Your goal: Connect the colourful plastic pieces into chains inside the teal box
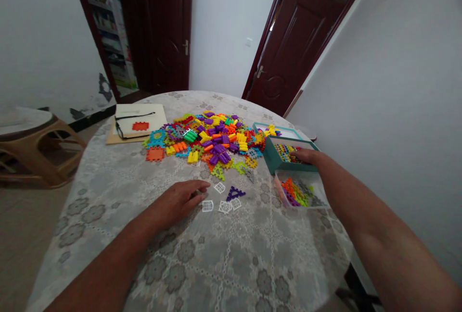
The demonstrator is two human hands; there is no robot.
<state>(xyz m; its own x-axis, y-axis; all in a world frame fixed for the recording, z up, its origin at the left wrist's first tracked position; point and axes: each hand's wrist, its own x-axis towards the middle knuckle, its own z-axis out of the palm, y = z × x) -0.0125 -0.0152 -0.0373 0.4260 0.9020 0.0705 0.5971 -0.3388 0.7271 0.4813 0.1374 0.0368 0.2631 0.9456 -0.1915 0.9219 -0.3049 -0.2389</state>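
My left hand (180, 200) lies palm down on the patterned tablecloth (224, 254), fingers loosely together, its fingertips next to several small white grid pieces (221, 201) and a purple triangle piece (235, 193). My right hand (306, 156) reaches into the teal box (271, 158) that holds colourful small pieces; its fingers are hidden inside. A big pile of colourful plastic building pieces (212, 141) is spread across the middle of the round table.
A clear plastic tray (301, 192) with mixed pieces sits near the right table edge. The teal box lid (277, 131) lies behind the box. A booklet with glasses and an orange piece (137, 124) lies far left. A wooden stool (32, 148) stands to the left.
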